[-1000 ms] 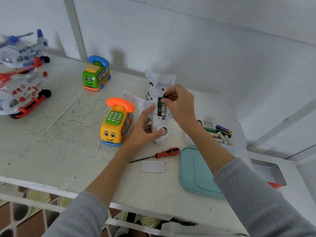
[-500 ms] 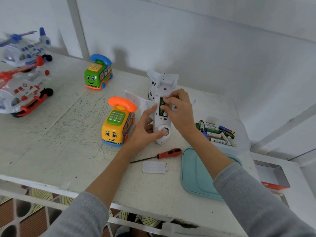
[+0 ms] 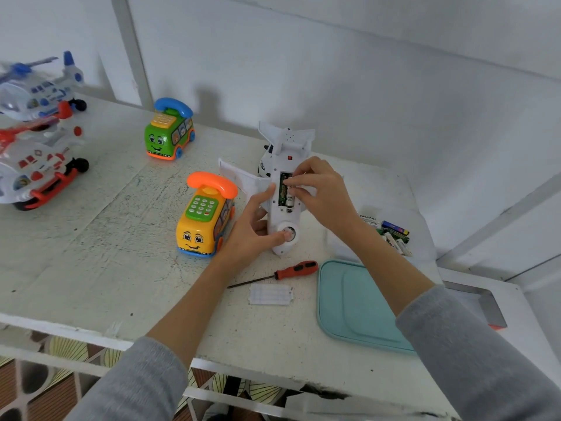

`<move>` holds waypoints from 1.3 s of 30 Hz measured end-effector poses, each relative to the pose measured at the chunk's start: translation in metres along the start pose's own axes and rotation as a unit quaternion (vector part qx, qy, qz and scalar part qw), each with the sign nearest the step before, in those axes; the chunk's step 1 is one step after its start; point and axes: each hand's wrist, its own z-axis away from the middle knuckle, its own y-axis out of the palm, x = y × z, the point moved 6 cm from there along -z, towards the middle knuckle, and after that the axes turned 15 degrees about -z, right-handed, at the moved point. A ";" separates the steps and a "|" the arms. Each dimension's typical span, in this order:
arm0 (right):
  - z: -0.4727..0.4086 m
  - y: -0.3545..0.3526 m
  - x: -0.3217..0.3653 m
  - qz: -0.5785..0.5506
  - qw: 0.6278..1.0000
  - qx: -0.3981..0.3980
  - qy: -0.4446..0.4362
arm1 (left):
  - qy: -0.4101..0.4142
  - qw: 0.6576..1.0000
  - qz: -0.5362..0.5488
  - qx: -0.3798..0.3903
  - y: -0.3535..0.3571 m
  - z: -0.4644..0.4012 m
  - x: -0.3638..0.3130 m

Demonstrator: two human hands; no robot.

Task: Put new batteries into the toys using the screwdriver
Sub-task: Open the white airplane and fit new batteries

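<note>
The white toy plane (image 3: 280,208) lies belly-up on the bench (image 3: 91,268), its battery bay open. The left hand (image 3: 255,230) grips the plane's nose end, thumb on the round wheel; the right hand (image 3: 318,192) curls its fingers over a battery (image 3: 283,189) in the bay. Nearer than the plane lie the screwdriver (image 3: 288,271) and battery cover (image 3: 270,294)
</note>
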 end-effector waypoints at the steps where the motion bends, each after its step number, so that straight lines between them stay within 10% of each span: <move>1: 0.004 -0.005 0.002 -0.010 1.000 -0.004 0.006 | 0.002 1.000 0.001 -0.002 0.000 0.000 -0.001; 9: 0.052 -0.030 0.029 -0.085 0.996 -0.006 0.010 | 0.042 0.998 -0.002 -0.041 -0.013 -0.001 -0.030; 24: 0.117 0.049 0.041 0.051 0.946 0.315 0.061 | 0.079 0.996 -0.002 -0.052 -0.034 0.015 -0.060; 39: 0.115 0.049 0.048 0.018 0.956 0.293 0.019 | 0.078 0.994 0.008 -0.079 -0.042 0.030 -0.064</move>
